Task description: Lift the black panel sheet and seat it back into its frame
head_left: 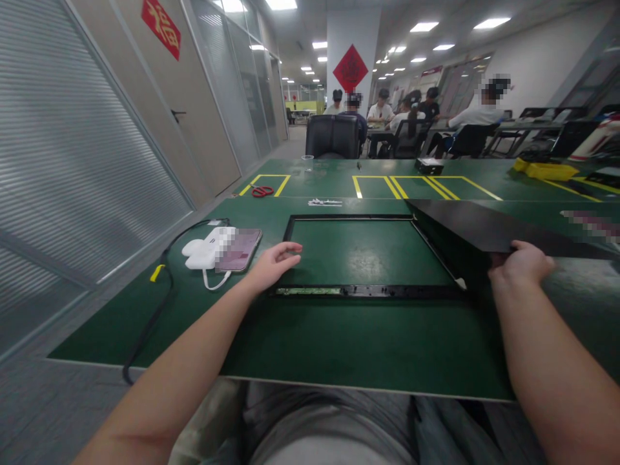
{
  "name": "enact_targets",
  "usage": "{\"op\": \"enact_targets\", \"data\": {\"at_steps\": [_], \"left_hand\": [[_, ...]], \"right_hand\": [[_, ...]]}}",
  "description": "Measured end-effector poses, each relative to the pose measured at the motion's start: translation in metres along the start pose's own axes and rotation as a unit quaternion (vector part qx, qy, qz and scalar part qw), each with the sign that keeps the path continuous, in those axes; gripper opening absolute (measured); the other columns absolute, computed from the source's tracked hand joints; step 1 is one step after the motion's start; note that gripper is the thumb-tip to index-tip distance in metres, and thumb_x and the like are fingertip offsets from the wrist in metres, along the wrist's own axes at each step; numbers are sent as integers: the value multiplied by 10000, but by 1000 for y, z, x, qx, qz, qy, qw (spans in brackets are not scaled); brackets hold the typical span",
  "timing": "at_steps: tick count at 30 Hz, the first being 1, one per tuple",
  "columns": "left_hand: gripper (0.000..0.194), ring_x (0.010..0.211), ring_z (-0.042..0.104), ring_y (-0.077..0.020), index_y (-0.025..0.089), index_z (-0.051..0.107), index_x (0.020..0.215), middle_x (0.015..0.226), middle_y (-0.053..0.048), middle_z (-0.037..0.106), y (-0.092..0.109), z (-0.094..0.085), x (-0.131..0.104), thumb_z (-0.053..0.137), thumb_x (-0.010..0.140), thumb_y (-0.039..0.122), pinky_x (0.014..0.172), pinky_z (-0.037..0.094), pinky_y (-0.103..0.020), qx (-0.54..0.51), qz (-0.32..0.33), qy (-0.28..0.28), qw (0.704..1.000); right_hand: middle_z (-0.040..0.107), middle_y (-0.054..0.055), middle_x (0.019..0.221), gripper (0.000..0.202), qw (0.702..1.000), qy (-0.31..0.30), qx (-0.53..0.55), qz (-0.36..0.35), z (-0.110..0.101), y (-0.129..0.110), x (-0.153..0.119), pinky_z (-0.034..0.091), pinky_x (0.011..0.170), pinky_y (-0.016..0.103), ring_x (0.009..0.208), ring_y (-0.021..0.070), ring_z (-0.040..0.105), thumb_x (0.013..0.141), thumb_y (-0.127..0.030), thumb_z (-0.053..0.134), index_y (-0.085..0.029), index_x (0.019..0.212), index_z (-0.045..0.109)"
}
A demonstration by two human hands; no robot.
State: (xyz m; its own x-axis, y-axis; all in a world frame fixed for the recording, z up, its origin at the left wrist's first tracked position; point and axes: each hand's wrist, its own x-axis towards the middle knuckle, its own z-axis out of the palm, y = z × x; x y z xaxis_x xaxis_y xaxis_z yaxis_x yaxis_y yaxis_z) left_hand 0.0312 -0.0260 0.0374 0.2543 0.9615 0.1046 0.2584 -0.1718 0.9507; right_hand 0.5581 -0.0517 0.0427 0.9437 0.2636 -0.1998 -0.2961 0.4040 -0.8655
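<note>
A thin black rectangular frame (402, 292), like a monitor bezel, lies flat on the green table. A strip of green circuit board (310, 291) shows along its near side. My left hand (275, 263) is over the frame's left side, fingers and thumb apart and pointing inward; whether it touches the frame is hard to tell. My right hand (523, 263) is closed on the near edge of a large dark flat panel (484, 226). That panel is tilted above the table, to the right of the frame. The fingers beneath it are mostly hidden.
At left are a phone (245, 250), a white device with a short cable (206, 248) and a black cable (169, 284). Red-handled scissors (262, 191), small white parts (324, 203), a clear cup (307, 163) and yellow trays (545, 169) lie farther back. Several people sit beyond.
</note>
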Motion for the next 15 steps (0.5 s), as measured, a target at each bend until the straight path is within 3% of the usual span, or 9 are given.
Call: {"op": "enact_targets", "data": {"at_steps": [5,9,15], "left_hand": [[527,947,744,-276,184,763,1142,1025,-89,804,-1,1,0,844,745,522,933,555,-426,25,5,-9,1000],[522,894,732,-258,177,757,1141,972,-76,791,-1,1,1,828,751,517,889,555,-406,37,7,-14,999],[522,867,721,-249,174,752,1148,936,-68,776,-3,1,1,807,759,518,869,553,-403,56,10,-17,998]], "right_hand": [[559,-44,973,421,998,53,-14,19,-2,3,-2,569,602,187,812,90,661,577,36,485,-254,852,351],[588,-28,1097,486,992,111,-16,51,-7,4,0,541,584,177,899,105,671,496,44,488,-256,852,347],[556,-13,1123,535,993,99,-30,51,-10,8,4,535,588,184,976,126,665,477,49,488,-275,868,323]]}}
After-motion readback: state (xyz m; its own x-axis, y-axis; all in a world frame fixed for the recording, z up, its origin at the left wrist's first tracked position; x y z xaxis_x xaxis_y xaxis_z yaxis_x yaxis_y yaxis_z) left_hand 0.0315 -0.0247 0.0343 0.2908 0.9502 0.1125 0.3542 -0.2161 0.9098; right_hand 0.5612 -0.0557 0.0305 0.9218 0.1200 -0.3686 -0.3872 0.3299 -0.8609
